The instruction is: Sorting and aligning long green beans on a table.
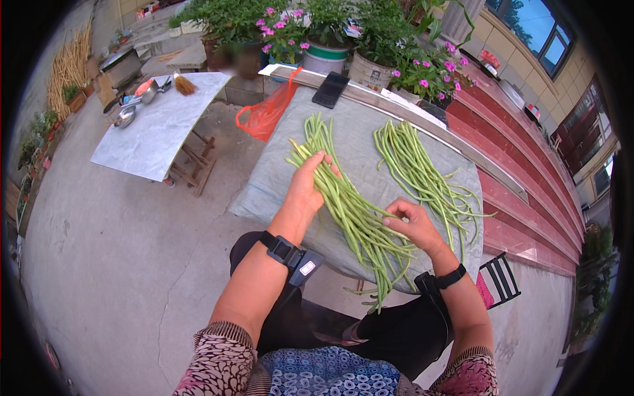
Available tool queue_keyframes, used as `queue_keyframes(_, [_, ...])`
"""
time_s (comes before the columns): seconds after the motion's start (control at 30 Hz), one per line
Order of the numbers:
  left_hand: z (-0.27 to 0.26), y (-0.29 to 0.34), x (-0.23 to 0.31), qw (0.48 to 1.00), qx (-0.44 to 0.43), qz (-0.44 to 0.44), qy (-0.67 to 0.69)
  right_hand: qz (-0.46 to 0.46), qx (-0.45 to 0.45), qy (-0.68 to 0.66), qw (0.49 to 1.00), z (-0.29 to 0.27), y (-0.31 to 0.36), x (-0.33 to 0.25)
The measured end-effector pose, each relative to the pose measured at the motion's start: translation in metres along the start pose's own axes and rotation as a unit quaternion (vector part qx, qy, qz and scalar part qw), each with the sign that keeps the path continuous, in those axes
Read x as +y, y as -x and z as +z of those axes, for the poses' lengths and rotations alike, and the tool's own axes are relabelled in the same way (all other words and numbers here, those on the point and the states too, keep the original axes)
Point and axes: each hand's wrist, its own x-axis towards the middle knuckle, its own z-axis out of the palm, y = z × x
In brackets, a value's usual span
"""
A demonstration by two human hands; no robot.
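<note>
A bundle of long green beans slants across the near part of a cloth-covered table. My left hand is wrapped round the bundle near its upper left end. Lower down on its right side, my right hand pinches at the beans, thumb and fingertips together on a strand. The loose ends hang past the table's near edge over my lap. A second pile of long green beans lies on the cloth to the right, apart from the held bundle.
A black phone lies at the table's far edge, beside a long board. An orange plastic bag hangs at the far left corner. Potted flowers stand behind. Red steps rise at right; a marble-topped table stands left.
</note>
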Motion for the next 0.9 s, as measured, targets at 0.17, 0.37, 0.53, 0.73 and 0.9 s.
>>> queue_keyframes(0.17, [0.027,0.012,0.002,0.998,0.06,0.032,-0.004,-0.134,0.14,0.191,0.962,0.003,-0.018,0.045])
queue_keyframes(0.37, [0.015,0.004,0.01,0.993,-0.085,0.046,0.064,0.068,0.189,0.016,0.979,-0.014,-0.031,0.083])
queue_keyframes(0.53, [0.007,0.0,0.021,0.994,-0.081,0.048,0.056,0.015,0.233,-0.228,0.945,-0.004,-0.02,0.033])
queue_keyframes(0.73, [-0.009,-0.005,0.029,0.998,-0.029,0.021,0.051,-0.125,0.288,-0.102,0.944,-0.032,0.01,-0.019])
queue_keyframes(0.9, [-0.014,-0.002,0.032,0.999,0.031,0.011,0.039,-0.174,0.338,0.361,0.851,-0.033,0.044,-0.063])
